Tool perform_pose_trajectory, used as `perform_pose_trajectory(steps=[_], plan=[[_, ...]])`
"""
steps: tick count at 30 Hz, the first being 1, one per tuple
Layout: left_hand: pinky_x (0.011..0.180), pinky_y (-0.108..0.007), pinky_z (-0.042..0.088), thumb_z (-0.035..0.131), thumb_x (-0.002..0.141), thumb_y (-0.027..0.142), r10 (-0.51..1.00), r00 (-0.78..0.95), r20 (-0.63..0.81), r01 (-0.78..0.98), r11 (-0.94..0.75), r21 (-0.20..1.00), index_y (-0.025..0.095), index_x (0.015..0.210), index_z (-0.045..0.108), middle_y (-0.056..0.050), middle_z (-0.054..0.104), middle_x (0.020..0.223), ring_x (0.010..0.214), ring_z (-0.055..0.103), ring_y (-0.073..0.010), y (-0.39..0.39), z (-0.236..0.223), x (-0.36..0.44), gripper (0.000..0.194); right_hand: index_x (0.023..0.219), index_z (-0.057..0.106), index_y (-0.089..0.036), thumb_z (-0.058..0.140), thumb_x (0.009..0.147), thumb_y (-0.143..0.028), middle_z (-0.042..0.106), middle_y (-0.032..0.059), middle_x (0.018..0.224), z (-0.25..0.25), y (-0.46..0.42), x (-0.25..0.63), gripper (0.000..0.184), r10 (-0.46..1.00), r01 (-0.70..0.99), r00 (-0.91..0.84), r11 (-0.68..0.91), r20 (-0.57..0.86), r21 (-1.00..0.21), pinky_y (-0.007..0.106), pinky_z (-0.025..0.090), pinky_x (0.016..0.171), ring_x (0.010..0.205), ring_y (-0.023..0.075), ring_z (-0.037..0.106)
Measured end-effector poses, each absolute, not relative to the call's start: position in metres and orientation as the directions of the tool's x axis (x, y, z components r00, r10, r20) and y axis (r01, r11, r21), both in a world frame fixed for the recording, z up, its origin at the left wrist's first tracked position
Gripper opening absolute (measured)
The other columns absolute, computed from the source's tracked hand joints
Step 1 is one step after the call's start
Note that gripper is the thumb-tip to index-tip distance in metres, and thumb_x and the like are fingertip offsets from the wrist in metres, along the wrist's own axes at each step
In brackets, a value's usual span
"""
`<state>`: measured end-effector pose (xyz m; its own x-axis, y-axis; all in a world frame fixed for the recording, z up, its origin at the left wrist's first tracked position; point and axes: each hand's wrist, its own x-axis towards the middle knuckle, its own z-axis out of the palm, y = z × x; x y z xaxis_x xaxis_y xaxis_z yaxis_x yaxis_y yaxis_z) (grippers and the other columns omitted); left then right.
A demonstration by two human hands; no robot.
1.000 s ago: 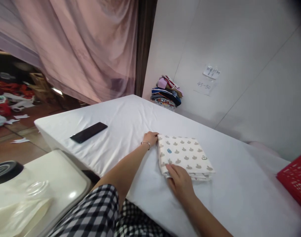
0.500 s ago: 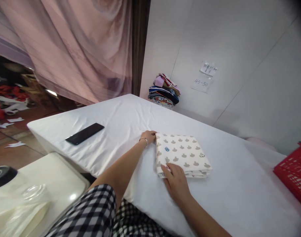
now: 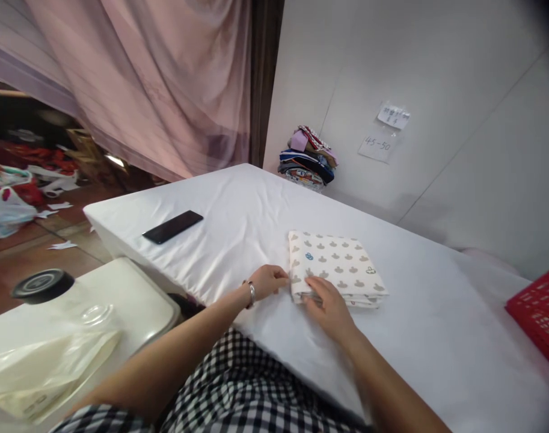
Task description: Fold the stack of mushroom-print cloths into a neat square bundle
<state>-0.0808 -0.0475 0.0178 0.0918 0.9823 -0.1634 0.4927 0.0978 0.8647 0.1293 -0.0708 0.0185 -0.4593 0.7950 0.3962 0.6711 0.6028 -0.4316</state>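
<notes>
A folded white cloth (image 3: 332, 264) printed with grey shapes and a few blue ones lies in a flat stack on the white-covered table. At its left edge, near the front corner, is my left hand (image 3: 266, 281), a bracelet on the wrist. Its fingers are bent, slightly apart, and hold nothing I can see. My right hand (image 3: 331, 310) grips the front left corner of the cloth, fingers on top and thumb against the layered front edge.
A black phone (image 3: 173, 227) lies on the table (image 3: 229, 198) to the left. Folded fabrics (image 3: 306, 159) are piled by the wall, and a red plastic basket (image 3: 538, 313) stands at the right. On a white surface at lower left are a black lid (image 3: 43, 285) and a plastic bag (image 3: 53, 373).
My left hand has come back toward me along the cloth's left edge, from the far corner to near the front one. The right hand stays at the front corner. The view has shifted slightly.
</notes>
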Motion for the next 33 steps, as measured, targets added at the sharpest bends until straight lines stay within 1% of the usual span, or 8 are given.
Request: perform_pose_trajectory(steps=[3,6,9,14,18,26,30,33], plan=[[0.053,-0.022,0.042,0.059,0.067,0.03,0.976,0.114,-0.185,0.371,0.131,0.919,0.017,0.071,0.064,0.005,0.056,0.054,0.047,0.053,-0.0092,-0.07,0.018,-0.069,0.014,0.113,0.059,-0.021,0.051,0.081,-0.025,0.058,0.0074,0.117,0.02,-0.066,0.131,0.033,0.809,0.667,-0.45,0.586,0.378,-0.46,0.038,0.043,0.095,0.11,0.0203,0.052],[0.052,-0.021,0.041,0.062,0.064,0.033,0.977,0.099,-0.187,0.282,0.153,0.947,0.017,0.07,0.06,0.004,0.058,0.06,0.047,0.053,-0.0084,-0.081,0.015,-0.06,0.018,0.112,0.059,-0.023,0.049,0.082,-0.021,0.059,0.0064,0.115,0.022,-0.062,0.131,0.032,0.769,0.653,-0.5,0.637,0.399,-0.409,0.038,0.044,0.093,0.107,0.0199,0.053],[0.05,-0.021,0.041,0.065,0.062,0.04,0.98,0.077,-0.186,0.26,0.16,0.952,0.018,0.072,0.057,0.004,0.057,0.064,0.048,0.052,-0.0081,-0.084,0.012,-0.053,0.026,0.112,0.059,-0.024,0.049,0.083,-0.019,0.06,0.0057,0.112,0.024,-0.06,0.129,0.031,0.718,0.636,-0.561,0.693,0.413,-0.341,0.037,0.046,0.09,0.103,0.0197,0.054],[0.049,-0.021,0.038,0.065,0.063,0.049,0.986,-0.015,-0.166,0.406,0.158,0.9,0.019,0.071,0.054,0.004,0.058,0.064,0.052,0.053,-0.0102,-0.084,0.012,-0.045,0.032,0.111,0.06,-0.024,0.044,0.086,-0.019,0.061,0.005,0.109,0.025,-0.057,0.13,0.03,0.7,0.622,-0.573,0.71,0.428,-0.329,0.035,0.047,0.086,0.1,0.0182,0.055],[0.055,-0.022,0.038,0.062,0.068,0.048,0.989,-0.096,-0.11,0.538,0.145,0.831,0.021,0.069,0.053,0.003,0.06,0.066,0.063,0.058,-0.0137,-0.084,0.014,-0.039,0.029,0.11,0.06,-0.024,0.042,0.088,-0.02,0.061,0.0045,0.109,0.026,-0.056,0.132,0.029,0.71,0.618,-0.575,0.702,0.406,-0.354,0.034,0.047,0.086,0.099,0.0176,0.056],[0.057,-0.024,0.035,0.061,0.071,0.046,0.972,-0.237,0.0,0.626,0.153,0.765,0.022,0.084,0.046,0.0,0.06,0.076,0.068,0.057,-0.0161,-0.087,0.017,-0.025,0.031,0.102,0.058,-0.018,0.035,0.089,-0.013,0.061,0.0079,0.101,0.025,-0.056,0.129,0.027,0.648,0.613,-0.601,0.749,0.467,-0.251,0.033,0.046,0.081,0.095,0.0189,0.054],[0.058,-0.024,0.036,0.058,0.074,0.03,0.973,-0.227,0.036,0.648,0.124,0.751,0.022,0.085,0.045,0.001,0.058,0.075,0.068,0.057,-0.0156,-0.088,0.018,-0.021,0.019,0.098,0.057,-0.018,0.036,0.088,-0.013,0.061,0.0079,0.097,0.024,-0.057,0.127,0.024,0.651,0.63,-0.595,0.742,0.472,-0.231,0.033,0.046,0.079,0.092,0.0189,0.054],[0.059,-0.024,0.036,0.054,0.072,0.019,0.978,-0.196,0.072,0.659,0.077,0.748,0.023,0.082,0.044,0.003,0.055,0.069,0.066,0.056,-0.0149,-0.087,0.016,-0.022,0.015,0.102,0.057,-0.016,0.037,0.088,-0.015,0.061,0.0091,0.1,0.024,-0.061,0.127,0.024,0.636,0.63,-0.605,0.75,0.479,-0.2,0.034,0.046,0.08,0.094,0.0192,0.054]])
